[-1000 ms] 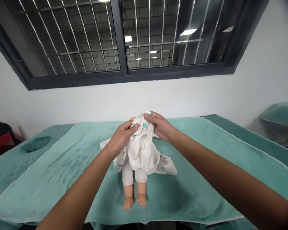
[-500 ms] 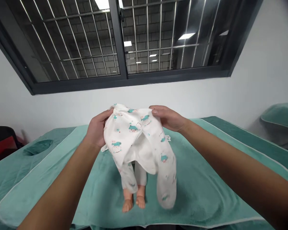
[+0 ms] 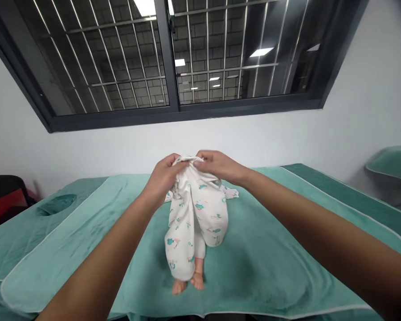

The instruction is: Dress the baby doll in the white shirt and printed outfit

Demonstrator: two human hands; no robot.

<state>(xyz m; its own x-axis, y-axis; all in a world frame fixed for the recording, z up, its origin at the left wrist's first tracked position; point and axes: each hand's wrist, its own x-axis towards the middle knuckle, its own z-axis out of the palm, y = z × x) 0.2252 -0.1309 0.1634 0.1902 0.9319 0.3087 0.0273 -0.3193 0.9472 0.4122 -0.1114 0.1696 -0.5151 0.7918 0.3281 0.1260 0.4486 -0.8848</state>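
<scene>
White baby pants (image 3: pixel 205 207) with a teal and pink print hang upright from both hands, legs downward. My left hand (image 3: pixel 163 174) pinches the gathered waist on its left side, and my right hand (image 3: pixel 220 166) grips it on the right, close beside. Behind the pants a baby doll (image 3: pixel 198 280) lies on the green bed cover (image 3: pixel 270 249), feet toward me. Its bare feet and part of a white-clothed leg show below the cloth. A printed sleeve (image 3: pixel 231 192) sticks out at the right; the doll's head and trunk are hidden.
A barred window (image 3: pixel 178 108) with a dark frame is set in the white wall (image 3: pixel 137 149) beyond the bed. At the left are a face hole (image 3: pixel 56 205) in the green padding and a black and red chair (image 3: pixel 6 200). Another green-covered surface (image 3: pixel 392 162) stands at the right.
My hands have come closer together, bunching the waist of the pants. The pants' legs have swung left and now hang in front of the doll's legs.
</scene>
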